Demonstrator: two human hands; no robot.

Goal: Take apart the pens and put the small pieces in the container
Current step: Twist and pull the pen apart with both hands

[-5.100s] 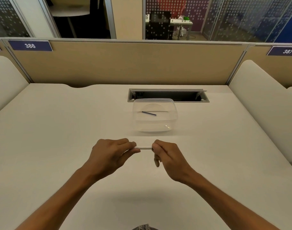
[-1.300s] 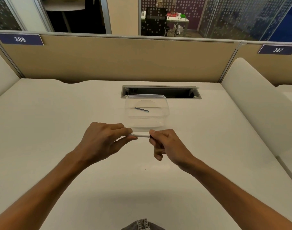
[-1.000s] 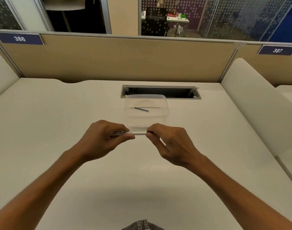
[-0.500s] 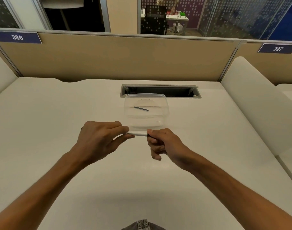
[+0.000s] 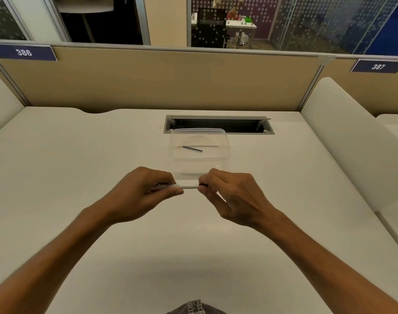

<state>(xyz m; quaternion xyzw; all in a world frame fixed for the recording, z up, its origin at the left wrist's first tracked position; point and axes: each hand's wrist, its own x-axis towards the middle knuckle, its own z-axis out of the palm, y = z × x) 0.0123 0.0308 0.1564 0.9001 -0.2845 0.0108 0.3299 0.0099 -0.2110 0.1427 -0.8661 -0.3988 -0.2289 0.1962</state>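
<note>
A white pen [image 5: 184, 186] with small printed text lies level between both hands, just in front of the container. My left hand [image 5: 141, 192] grips its left part. My right hand [image 5: 233, 197] pinches its right end, where a dark tip shows at the fingertips. Behind the pen stands a clear plastic container [image 5: 225, 152] on the white desk. Inside it lies a thin dark blue rod [image 5: 192, 149], slightly slanted.
A rectangular cable slot [image 5: 243, 125] is cut into the desk right behind the container. A beige partition [image 5: 171, 80] closes the far edge, with number plates 386 and 387. Rounded white dividers [image 5: 343, 141] flank the desk on both sides.
My right hand has rolled so its back faces up and its fingers reach further over the pen's right end. The left hand and the pen stay in about the same place.
</note>
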